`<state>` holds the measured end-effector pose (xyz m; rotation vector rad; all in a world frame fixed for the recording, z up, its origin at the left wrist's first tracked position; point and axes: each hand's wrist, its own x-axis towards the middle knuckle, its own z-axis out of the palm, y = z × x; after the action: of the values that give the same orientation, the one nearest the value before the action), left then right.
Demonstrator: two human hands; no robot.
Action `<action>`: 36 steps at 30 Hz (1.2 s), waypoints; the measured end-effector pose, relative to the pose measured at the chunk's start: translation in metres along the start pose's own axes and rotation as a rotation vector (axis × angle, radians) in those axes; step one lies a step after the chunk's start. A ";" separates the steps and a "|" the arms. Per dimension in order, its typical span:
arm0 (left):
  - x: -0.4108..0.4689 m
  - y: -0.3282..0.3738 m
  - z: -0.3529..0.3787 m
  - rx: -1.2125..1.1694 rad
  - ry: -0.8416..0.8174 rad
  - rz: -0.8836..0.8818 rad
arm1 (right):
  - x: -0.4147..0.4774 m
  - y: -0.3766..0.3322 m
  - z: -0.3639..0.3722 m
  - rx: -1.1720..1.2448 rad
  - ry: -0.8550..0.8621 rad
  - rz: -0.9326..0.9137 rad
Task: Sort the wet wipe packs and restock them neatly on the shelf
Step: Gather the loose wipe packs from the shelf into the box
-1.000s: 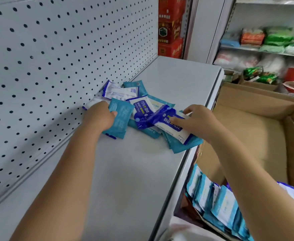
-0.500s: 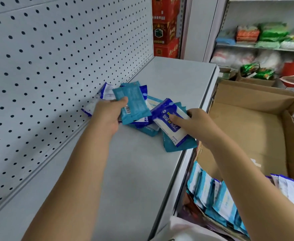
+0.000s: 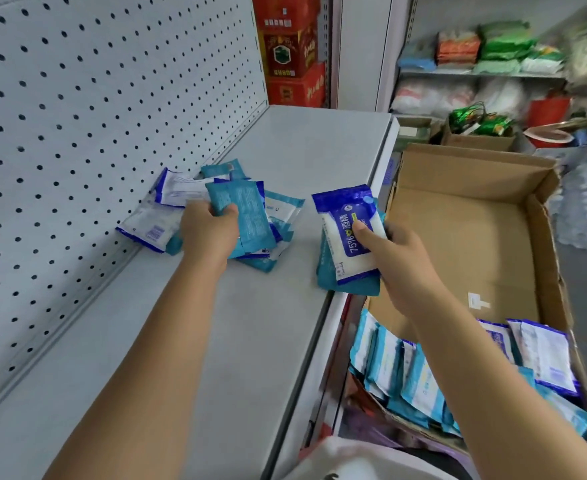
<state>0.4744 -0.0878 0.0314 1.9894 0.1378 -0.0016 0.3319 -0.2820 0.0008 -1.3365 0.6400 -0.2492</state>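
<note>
A loose pile of wet wipe packs [image 3: 167, 209] lies on the grey shelf [image 3: 216, 341] against the pegboard, some teal, some white and dark blue. My left hand [image 3: 209, 233] grips a teal pack [image 3: 247, 213] above that pile. Near the shelf's front edge my right hand [image 3: 396, 258] holds a dark blue and white pack [image 3: 347, 230] marked 75%, thumb on its face, with a teal pack [image 3: 351, 287] stacked underneath it. These two packs stand apart from the pile.
An open cardboard box [image 3: 465, 237] stands to the right of the shelf, with several more wipe packs [image 3: 417, 382] upright at its near end. A white pegboard [image 3: 94, 116] backs the shelf. Red cartons [image 3: 292, 50] and stocked shelves [image 3: 493, 57] stand beyond.
My right hand has drawn the blue 75% pack and the teal one under it rightward, away from the pile. My left hand has lifted a teal pack off the pile and still grips it.
</note>
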 end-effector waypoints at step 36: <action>-0.143 -0.128 0.400 0.239 -0.696 -0.297 | 0.081 0.197 -0.351 -0.326 0.491 0.462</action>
<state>0.3445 -0.4139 -0.2399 2.0716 -0.0233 -0.9255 0.1626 -0.5655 -0.2433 -1.3999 1.4288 -0.0943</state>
